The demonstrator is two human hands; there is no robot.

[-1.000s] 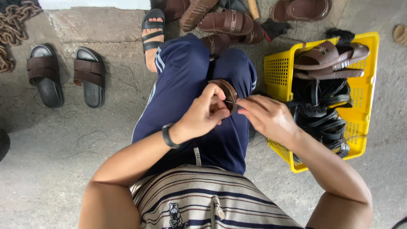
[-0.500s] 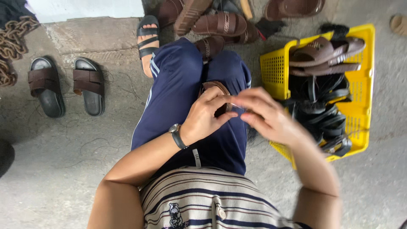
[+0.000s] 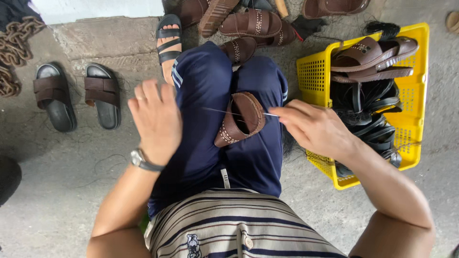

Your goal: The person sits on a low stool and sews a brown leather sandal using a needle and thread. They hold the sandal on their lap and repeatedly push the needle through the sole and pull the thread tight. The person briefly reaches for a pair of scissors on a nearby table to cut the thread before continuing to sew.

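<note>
A brown sandal (image 3: pixel 241 119) with a stitched strap lies clamped between my knees in dark blue trousers. My right hand (image 3: pixel 315 128) pinches a thin needle (image 3: pixel 271 114) at the sandal's right edge. A fine thread (image 3: pixel 217 111) runs from the sandal leftward toward my left hand (image 3: pixel 155 119), which is held over my left thigh with fingers together and its back to the camera. Whether the left hand grips the thread is hidden. A watch sits on my left wrist.
A yellow plastic basket (image 3: pixel 416 86) of brown and black sandals stands to my right. More brown sandals (image 3: pixel 253 21) lie ahead. A pair of black slides (image 3: pixel 76 95) rests on the concrete at the left, beside a rusty chain (image 3: pixel 14 48).
Both hands were together on the sandal; now they have drawn apart, the left hand moving left and the right hand right, stretching thread across the sandal.
</note>
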